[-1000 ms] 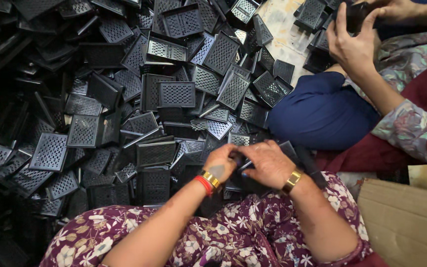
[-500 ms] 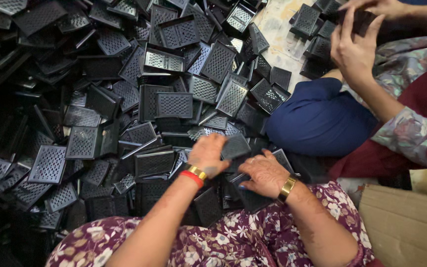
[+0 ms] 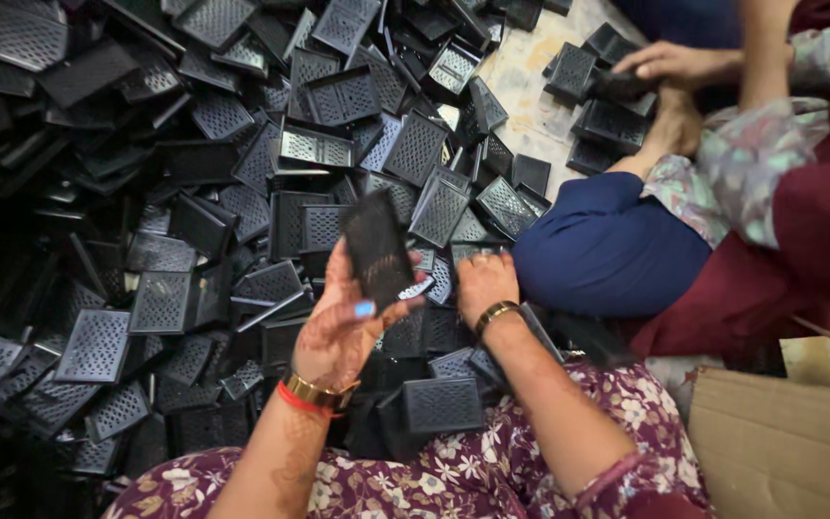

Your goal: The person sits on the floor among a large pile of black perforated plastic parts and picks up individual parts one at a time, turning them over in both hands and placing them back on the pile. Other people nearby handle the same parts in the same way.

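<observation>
Now I am watching the left hand (image 3: 338, 322) lifting a single black perforated tray (image 3: 377, 248) clear of the heap, where half a second ago both hands were pressed down together among the pieces. The grip is closing around the tray's lower edge, thumb across the front and fingers behind, and the piece is standing nearly upright above the pile of black perforated trays (image 3: 175, 192). The right hand (image 3: 484, 284) is resting palm-down on the heap just beside it, fingers curled; whether it is pinching anything I cannot tell, since the dark parts are blending together there. So one piece is being singled out from the mass and brought up for handling, while the other hand is staying low among the stock. At upper right, a co-worker's hands (image 3: 670, 65) are working on a smaller cluster of the same trays on the pale floor (image 3: 530, 106), well apart from mine. A cardboard box (image 3: 780, 442) is sitting at lower right, beside the floral sleeve.
</observation>
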Demonstrator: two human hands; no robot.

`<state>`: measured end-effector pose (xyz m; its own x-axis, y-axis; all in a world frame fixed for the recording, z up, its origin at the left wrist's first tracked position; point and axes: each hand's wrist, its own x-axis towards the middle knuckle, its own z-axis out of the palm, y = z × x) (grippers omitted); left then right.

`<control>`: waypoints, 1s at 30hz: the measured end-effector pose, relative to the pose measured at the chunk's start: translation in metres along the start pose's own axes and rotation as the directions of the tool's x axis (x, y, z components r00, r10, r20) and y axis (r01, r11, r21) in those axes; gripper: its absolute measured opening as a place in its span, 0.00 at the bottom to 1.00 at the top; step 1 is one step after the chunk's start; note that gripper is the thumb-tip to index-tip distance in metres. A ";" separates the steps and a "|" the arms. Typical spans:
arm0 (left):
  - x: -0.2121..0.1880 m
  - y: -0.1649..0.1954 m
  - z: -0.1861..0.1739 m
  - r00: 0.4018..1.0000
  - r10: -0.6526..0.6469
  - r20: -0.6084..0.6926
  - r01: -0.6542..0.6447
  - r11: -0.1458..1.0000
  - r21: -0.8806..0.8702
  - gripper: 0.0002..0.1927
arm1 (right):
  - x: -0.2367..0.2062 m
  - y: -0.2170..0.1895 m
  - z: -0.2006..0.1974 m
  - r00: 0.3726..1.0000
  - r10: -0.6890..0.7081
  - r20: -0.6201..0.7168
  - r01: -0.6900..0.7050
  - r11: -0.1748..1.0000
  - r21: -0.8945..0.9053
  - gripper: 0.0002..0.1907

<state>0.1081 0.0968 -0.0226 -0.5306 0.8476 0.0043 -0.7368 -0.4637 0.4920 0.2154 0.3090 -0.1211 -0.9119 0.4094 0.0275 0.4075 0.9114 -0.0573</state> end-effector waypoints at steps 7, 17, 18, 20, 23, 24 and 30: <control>0.007 0.002 -0.032 0.945 0.225 -0.239 -0.259 0.958 -0.121 0.38 | -0.037 -0.001 -0.020 0.966 0.220 0.132 -0.234 0.544 0.806 0.14; 0.002 -0.137 -0.077 0.868 -0.274 -0.414 0.210 0.958 -0.194 0.31 | -0.053 -0.002 -0.009 0.888 0.163 0.430 -0.333 -0.417 0.846 0.21; 0.000 -0.139 -0.076 0.863 -0.266 -0.429 0.204 0.961 -0.185 0.30 | -0.055 -0.006 -0.007 0.928 0.185 0.322 -0.290 -0.179 0.940 0.24; -0.001 -0.137 -0.071 0.852 -0.245 -0.463 0.189 0.968 -0.164 0.27 | -0.059 -0.013 -0.008 0.971 0.162 0.174 -0.203 0.182 0.962 0.26; -0.001 -0.123 -0.059 0.879 -0.128 -0.460 0.099 0.991 -0.087 0.27 | -0.066 -0.019 -0.021 0.995 0.049 0.090 -0.102 0.347 0.932 0.30; 0.000 -0.118 -0.055 0.890 -0.101 -0.444 0.097 0.995 -0.032 0.28 | -0.066 -0.019 -0.027 0.997 -0.025 0.068 -0.058 0.293 0.954 0.34; 0.008 -0.092 -0.046 0.935 -0.103 -0.339 0.137 0.987 0.078 0.36 | -0.060 -0.016 -0.045 0.940 -0.006 0.342 -0.341 0.027 0.940 0.43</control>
<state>0.1527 0.1345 -0.1081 -0.5620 0.7531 -0.3420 -0.7679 -0.3213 0.5542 0.2662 0.2718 -0.0767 -0.8760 0.3654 -0.3148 0.2769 -0.1533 -0.9486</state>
